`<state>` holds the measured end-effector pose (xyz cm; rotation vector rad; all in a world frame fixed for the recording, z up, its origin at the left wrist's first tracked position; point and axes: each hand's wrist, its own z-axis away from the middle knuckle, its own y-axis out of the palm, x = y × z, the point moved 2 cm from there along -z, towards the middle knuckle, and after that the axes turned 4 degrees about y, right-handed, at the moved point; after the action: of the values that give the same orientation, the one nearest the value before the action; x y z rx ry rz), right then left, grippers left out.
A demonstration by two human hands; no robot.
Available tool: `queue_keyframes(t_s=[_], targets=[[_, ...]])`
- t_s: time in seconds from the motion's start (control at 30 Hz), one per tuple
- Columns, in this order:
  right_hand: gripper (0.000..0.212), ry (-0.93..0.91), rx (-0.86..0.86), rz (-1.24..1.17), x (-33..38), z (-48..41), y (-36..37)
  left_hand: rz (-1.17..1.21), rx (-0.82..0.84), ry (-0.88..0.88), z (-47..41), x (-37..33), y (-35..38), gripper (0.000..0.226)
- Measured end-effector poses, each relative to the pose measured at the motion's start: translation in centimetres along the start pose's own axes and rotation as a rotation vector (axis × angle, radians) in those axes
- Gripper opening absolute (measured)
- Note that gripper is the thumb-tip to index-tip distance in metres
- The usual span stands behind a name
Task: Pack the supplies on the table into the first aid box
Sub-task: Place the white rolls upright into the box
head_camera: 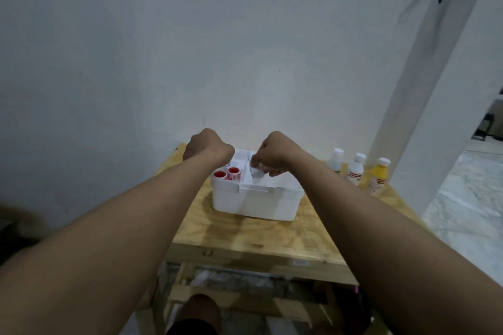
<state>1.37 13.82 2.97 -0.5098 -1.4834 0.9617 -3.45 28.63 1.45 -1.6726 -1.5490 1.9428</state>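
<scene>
A white first aid box (255, 200) stands open on a small wooden table (245, 236). Two red-capped containers (227, 174) stand upright in its left compartment. My left hand (206, 145) hovers over the box's far left corner with its fingers curled down; whatever is under it is hidden. My right hand (272, 153) is over the middle of the box, fingers closed on a small white bottle (257, 171) that touches the inner tray. Three bottles wait on the table to the right: two white ones (336, 159) (355, 168) and a yellow one (377, 177).
The table stands against a white wall, with a white pillar (424, 90) behind its right corner. A pale tiled floor (468, 198) lies to the right. A lower shelf under the table holds some clutter (234, 280). My knee (201, 313) shows below.
</scene>
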Motion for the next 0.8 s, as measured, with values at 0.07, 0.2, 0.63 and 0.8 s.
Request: queue_keyframes(t_s=[0.07,0.2,0.63,0.8], targets=[[0.019,0.004,-0.012,0.028,0.1,-0.3,0.4,-0.022,0.002,0.005,-0.4,0.1,0.4,0.010],[0.018,-0.010,-0.017,0.060,0.2,-0.8,1.1,-0.074,-0.015,0.031,-0.8,0.1,0.9,0.015],[0.026,-0.092,-0.070,0.133,-0.6,-2.0,2.1,-0.203,0.001,0.048,-1.2,-0.4,1.4,0.017],[0.021,-0.100,-0.156,0.128,-1.1,-1.7,1.2,-0.223,-0.034,0.114,-0.8,-1.1,1.0,0.022]])
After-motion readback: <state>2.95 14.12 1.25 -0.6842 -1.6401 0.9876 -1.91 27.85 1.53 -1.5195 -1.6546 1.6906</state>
